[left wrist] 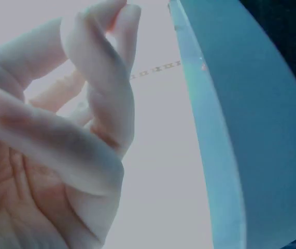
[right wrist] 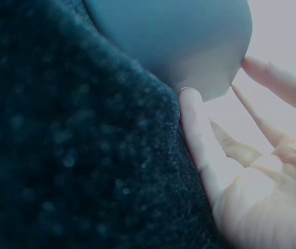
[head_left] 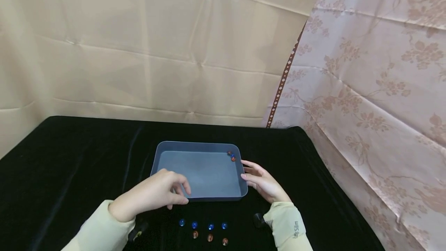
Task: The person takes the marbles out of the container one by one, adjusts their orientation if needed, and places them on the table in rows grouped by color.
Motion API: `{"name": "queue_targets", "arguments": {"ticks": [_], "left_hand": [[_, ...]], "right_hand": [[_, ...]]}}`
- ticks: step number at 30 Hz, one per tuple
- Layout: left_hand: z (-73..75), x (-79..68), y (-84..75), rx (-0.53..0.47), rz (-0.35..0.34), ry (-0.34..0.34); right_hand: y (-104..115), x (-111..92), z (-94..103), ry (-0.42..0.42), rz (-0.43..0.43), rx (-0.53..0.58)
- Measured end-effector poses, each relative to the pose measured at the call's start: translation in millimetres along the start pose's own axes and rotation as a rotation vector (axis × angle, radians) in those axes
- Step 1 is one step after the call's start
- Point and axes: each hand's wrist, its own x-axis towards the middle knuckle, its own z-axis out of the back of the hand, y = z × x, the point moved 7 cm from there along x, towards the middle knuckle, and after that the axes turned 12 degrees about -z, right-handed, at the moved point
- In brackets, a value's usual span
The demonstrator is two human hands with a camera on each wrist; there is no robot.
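A shallow blue-grey tray [head_left: 198, 173] lies on black cloth in the head view. Over its front left edge is my left hand [head_left: 158, 191], its fingers loosely bent and nothing visible between them; the left wrist view shows the tray wall [left wrist: 210, 124] beside those fingers. My right hand [head_left: 263, 181] is at the tray's right side, fingers mostly straight, and in the right wrist view its fingertips [right wrist: 191, 98] touch the outer wall. Inside the far right corner sit two reddish-brown marbles [head_left: 233, 159] and a blue marble [head_left: 232, 155].
In front of the tray, several blue marbles [head_left: 210, 226] form a row, with three amber-brown marbles [head_left: 210, 237] in a second row nearer me. Black cloth [head_left: 87, 165] covers the table. Beige curtain [head_left: 139, 49] hangs behind, and floral curtain [head_left: 376, 88] on the right.
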Motion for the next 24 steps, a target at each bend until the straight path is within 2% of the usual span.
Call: {"name": "queue_targets", "arguments": {"ticks": [11,17,24], "left_hand": [[17.3,5.8,-13.1,0.028,-0.020,-0.029],[24.7,14.8,-17.0,0.112,-0.029,-0.044],[31.1,29.3,-17.8,0.144,-0.024,-0.065]], "right_hand": [[-1,-1,-0.7,0.003,0.001,-0.004],[0,-1,-0.5,0.009,0.010,0.001],[0,-1,-0.6,0.011,0.003,0.004]]}}
